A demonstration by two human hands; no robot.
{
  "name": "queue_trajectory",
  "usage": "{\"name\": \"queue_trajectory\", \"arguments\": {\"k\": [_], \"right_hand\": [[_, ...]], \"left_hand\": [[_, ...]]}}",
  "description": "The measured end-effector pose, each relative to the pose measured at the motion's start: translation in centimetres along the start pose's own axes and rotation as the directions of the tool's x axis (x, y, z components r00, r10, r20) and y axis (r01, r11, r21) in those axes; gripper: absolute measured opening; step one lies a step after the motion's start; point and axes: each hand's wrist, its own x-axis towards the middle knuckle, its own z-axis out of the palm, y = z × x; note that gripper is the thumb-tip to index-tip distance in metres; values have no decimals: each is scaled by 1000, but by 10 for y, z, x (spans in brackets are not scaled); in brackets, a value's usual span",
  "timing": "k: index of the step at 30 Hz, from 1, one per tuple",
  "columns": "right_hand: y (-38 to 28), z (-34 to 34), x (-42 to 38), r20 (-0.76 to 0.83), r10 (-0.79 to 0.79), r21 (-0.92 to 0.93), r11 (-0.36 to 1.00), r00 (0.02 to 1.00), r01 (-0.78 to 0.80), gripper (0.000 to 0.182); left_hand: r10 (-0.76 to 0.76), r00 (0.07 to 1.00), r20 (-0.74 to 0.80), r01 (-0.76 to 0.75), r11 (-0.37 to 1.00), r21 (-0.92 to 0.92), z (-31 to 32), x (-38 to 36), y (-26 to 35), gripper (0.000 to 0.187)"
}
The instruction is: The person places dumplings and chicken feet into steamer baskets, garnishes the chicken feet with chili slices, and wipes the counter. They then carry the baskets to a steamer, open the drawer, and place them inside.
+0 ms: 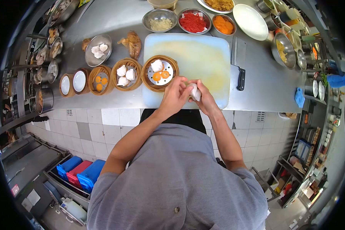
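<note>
Both hands pinch a white dumpling over the near edge of the cutting board.

Left hand (175, 96) and right hand (204, 96) meet, fingers closed around the white dumpling (196, 92), held just above the pale cutting board (197, 57), close to its near edge. Just beside the left hand, a bamboo steamer (159, 73) sits on the board's left edge with one white dumpling and two orange pieces on a metal insert. Further left on the steel counter (264, 84): a second steamer (127, 74) with three white dumplings, a third steamer (100, 80) with orange pieces, two small white dishes (73, 82). A cleaver (239, 61) lies right of the board. Metal bowls at the far edge hold pale, red and orange fillings. White tiled counter front below; blue and red crates (80, 172) on the floor at left; shelves with containers at right.
</note>
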Motion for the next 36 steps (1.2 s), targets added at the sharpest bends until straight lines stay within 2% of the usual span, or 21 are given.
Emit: {"name": "queue_trajectory", "arguments": {"k": [2, 4, 6, 7, 9, 10, 12, 13, 14, 17, 20, 23, 25, 27, 28, 29, 30, 32, 33, 35, 36], "right_hand": [[0, -7, -4, 38, -1, -40, 999, 999, 2, 33], [-4, -14, -6, 52, 7, -112, 994, 999, -1, 33], [-22, -12, -13, -222, -203, -156, 973, 954, 171, 33], [-45, 0, -26, -229, -466, -264, 875, 855, 406, 35], [-83, 17, -51, -172, -851, -439, 518, 497, 734, 38], [-91, 17, -56, -124, -955, -501, 295, 270, 814, 39], [-67, -7, -27, 6, -995, -686, 66, 96, 724, 41], [-50, -24, -10, 134, -954, -834, 39, 269, 550, 44], [-33, -40, 6, 255, -866, -922, -84, 429, 378, 47], [-3, -56, 24, 297, -697, -954, -251, 653, 166, 51], [0, -62, 31, 287, -676, -958, -220, 679, 186, 53], [-25, -43, 17, 120, -863, -928, 79, 491, 365, 53], [-42, -29, -3, -26, -941, -688, 263, 339, 676, 54], [-44, -35, -3, 93, -931, -750, 168, 353, 640, 55], [-34, -51, 9, 273, -834, -893, -34, 479, 449, 57], [-20, -66, 17, 377, -678, -926, -276, 631, 256, 58], [-10, -64, 15, 393, -675, -919, -304, 624, 250, 60], [-16, -72, 29, 403, -640, -914, -241, 655, 327, 61], [-10, -72, 18, 388, -610, -918, -184, 691, 352, 62], [-24, -74, 8, 374, -644, -913, -128, 668, 387, 62], [-31, -80, 4, 369, -656, -907, -101, 658, 409, 63]], "left_hand": [[-98, 995, 7, 97, 970, -223, 8, 2, -7, 29], [-68, 996, -50, 61, 988, -140, 8, 2, -8, 22], [-7, 997, -74, 4, 999, -36, 6, 1, -9, 17], [37, 997, -68, -35, 999, 25, 3, -2, -9, 15], [80, 995, -51, -74, 992, 105, -1, -7, -11, 12], [79, 996, -38, -74, 990, 123, -1, -10, -15, 11], [102, 995, -16, -98, 984, 147, 0, -11, -16, 11], [121, 993, -8, -118, 981, 153, 2, -10, -14, 12], [136, 991, 2, -134, 979, 155, 3, -12, -13, 13], [111, 993, 42, -118, 971, 207, 9, -9, -17, 17], [111, 993, 47, -118, 975, 189, 20, 3, -17, 24], [109, 993, 53, -117, 978, 171, 27, 14, -13, 27], [81, 996, 49, -87, 985, 150, 26, 11, -9, 30], [77, 996, 50, -84, 984, 157, 27, 14, -8, 35], [79, 996, 41, -85, 982, 171, 28, 16, -12, 38], [77, 996, 34, -82, 979, 185, 31, 15, -16, 42], [151, 987, 49, -158, 960, 231, 34, 17, -21, 45], [302, 951, 62, -306, 897, 319, 41, 32, -31, 52], [270, 955, 123, -296, 900, 319, 44, 26, -31, 55], [265, 936, 232, -332, 884, 330, 45, 48, -27, 61], [275, 935, 224, -341, 868, 361, 48, 52, -35, 58]]}}
